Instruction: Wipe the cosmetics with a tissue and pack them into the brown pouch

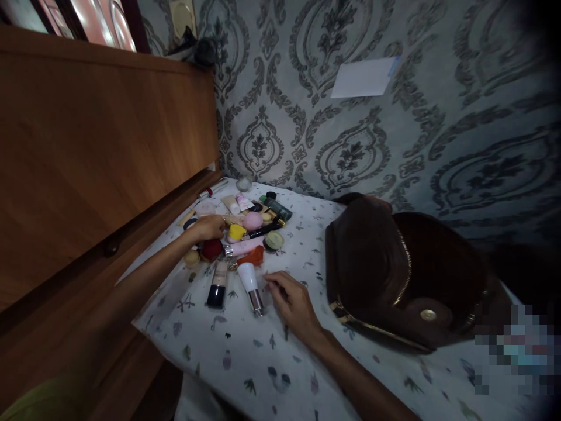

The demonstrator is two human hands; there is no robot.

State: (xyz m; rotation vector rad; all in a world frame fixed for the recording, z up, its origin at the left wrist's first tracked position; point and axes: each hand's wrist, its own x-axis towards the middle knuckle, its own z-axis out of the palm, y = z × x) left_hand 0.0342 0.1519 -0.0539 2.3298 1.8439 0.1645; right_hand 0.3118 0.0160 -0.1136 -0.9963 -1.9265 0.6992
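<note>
My left hand (209,228) is down in a pile of cosmetics, its fingers bent together beside a yellow item (237,233); what they pinch, if anything, is hidden. Close to that hand lie a dark red round item (211,250) and a pink rounded item (253,220). My right hand (291,301) rests above the cloth with fingers loosely apart and nothing in them. Just left of its fingertips is a white tube with a silver cap (250,286). A foundation bottle with a black cap (218,285) lies further left, below an orange item (254,256).
A dark brown bag (368,263) with a gold zip gapes at the right. Behind the pile are a dark green bottle (278,207) and small tubes. A wooden cabinet (109,134) borders the left side; the patterned wall (302,140) stands behind the printed cloth (245,351).
</note>
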